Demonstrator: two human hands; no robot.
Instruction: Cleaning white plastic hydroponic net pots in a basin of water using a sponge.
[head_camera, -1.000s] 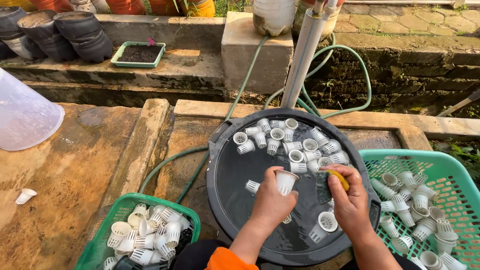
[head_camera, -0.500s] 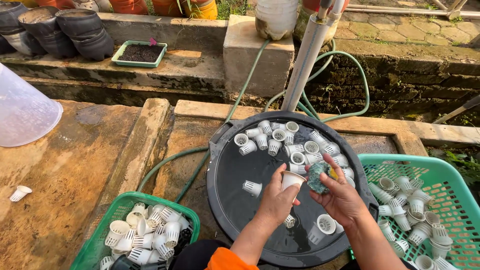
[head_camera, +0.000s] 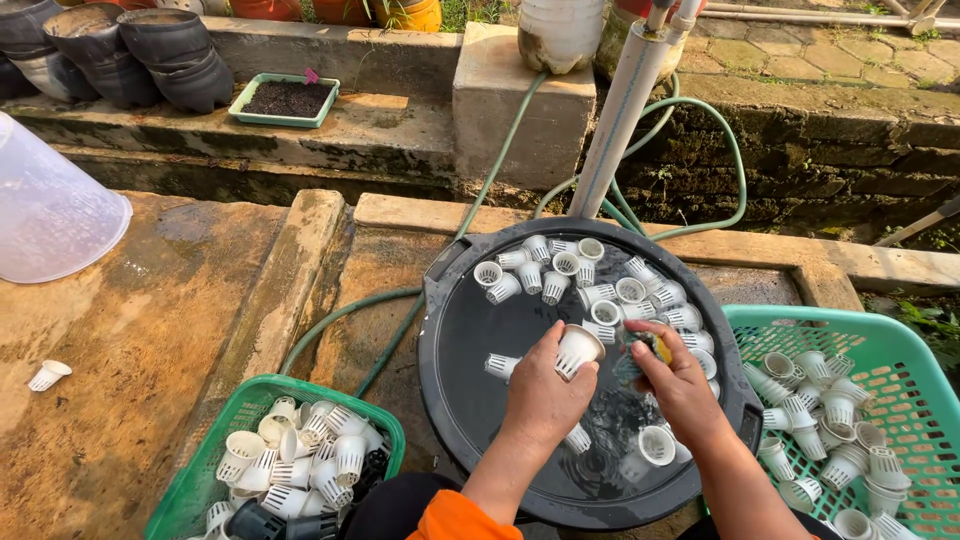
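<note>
My left hand (head_camera: 540, 392) holds a white slotted net cup (head_camera: 577, 350) over a black round tub (head_camera: 450, 400) of water. Right beside it, my right hand (head_camera: 680, 385) grips a green and yellow scrub sponge (head_camera: 645, 352) close to the cup's rim. Several more white net cups (head_camera: 600, 285) float at the far side of the tub, one floats alone (head_camera: 500, 366) near my left hand, and one (head_camera: 656, 446) lies below my right wrist.
A green basket (head_camera: 215, 450) of net cups stands at the lower left, a larger green basket (head_camera: 900, 360) of cups at the right. A green hose (head_camera: 340, 320) runs behind the tub by a white pipe (head_camera: 620, 110). A clear plastic tub (head_camera: 45, 210) lies at the left.
Both hands moved up and closer together over the tub. The right hand brought the sponge against the cup held in the left hand.
</note>
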